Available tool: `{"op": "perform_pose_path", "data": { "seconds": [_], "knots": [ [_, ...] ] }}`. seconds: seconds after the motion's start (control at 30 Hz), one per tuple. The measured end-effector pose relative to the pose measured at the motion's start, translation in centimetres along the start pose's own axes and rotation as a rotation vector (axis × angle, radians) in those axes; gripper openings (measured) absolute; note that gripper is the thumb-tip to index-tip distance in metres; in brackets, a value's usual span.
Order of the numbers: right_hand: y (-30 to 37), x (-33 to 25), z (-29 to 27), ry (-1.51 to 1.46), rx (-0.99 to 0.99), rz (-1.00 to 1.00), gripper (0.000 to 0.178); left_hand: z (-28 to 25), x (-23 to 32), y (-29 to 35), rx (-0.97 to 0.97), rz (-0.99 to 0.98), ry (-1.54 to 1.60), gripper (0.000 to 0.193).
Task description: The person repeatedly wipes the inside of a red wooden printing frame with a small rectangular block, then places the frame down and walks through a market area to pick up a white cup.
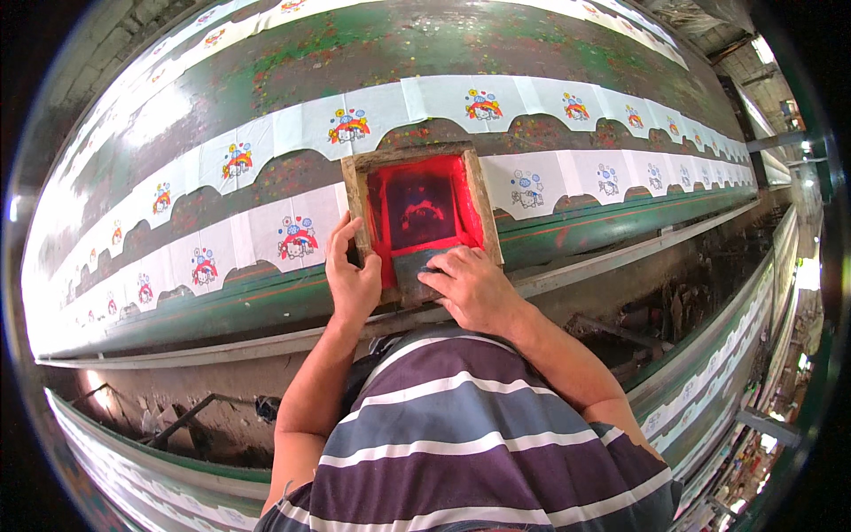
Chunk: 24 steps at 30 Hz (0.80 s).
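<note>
A wooden-framed printing screen (487, 208) lies on the near strip of white cloth, its mesh smeared with red ink around a dark middle. My left hand (353, 270) is closed on the frame's left side near its lower corner, thumb on the inner side. Across the near end of the screen rests a dark, flat squeegee (409, 277). My right hand (472, 285) grips its right part, fingers bent over the top. The squeegee's lower edge and the cloth under the screen are hidden.
White scalloped cloth pieces (536, 177) line the long green table (567, 232) in rows. Those left of the screen bear a red rainbow print; those to its right show blue and yellow without red. A pale rail (620, 257) edges the table. Another table (709, 381) with cloths stands behind me.
</note>
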State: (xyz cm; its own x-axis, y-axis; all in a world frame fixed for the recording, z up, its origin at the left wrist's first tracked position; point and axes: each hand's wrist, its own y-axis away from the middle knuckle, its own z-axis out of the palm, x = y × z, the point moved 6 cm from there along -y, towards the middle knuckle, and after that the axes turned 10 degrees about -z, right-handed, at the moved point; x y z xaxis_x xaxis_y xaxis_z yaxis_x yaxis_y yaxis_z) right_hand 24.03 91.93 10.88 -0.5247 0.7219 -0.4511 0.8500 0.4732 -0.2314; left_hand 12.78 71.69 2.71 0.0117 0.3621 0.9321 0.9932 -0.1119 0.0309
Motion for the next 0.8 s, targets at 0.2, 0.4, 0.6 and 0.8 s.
{"op": "perform_pose_path", "data": {
  "seconds": [0.2,0.4,0.6,0.8],
  "knots": [
    [1.6,0.4,-1.2,-0.093,0.243,0.025,0.042,0.1,0.4,-0.1,0.021,0.048,-0.083,0.061],
    [6.6,2.7,-2.7,-0.047,0.546,0.356,0.040,0.2,0.4,-0.2,0.044,-0.028,-0.032,0.046],
    [11.0,5.9,-2.8,-0.364,0.606,0.452,0.033,2.5,2.3,0.2,0.077,0.021,0.074,0.037],
    [16.3,10.2,-6.1,-0.293,0.638,0.420,0.038,10.5,5.2,0.9,0.046,0.071,0.082,0.033]
  ]
}}
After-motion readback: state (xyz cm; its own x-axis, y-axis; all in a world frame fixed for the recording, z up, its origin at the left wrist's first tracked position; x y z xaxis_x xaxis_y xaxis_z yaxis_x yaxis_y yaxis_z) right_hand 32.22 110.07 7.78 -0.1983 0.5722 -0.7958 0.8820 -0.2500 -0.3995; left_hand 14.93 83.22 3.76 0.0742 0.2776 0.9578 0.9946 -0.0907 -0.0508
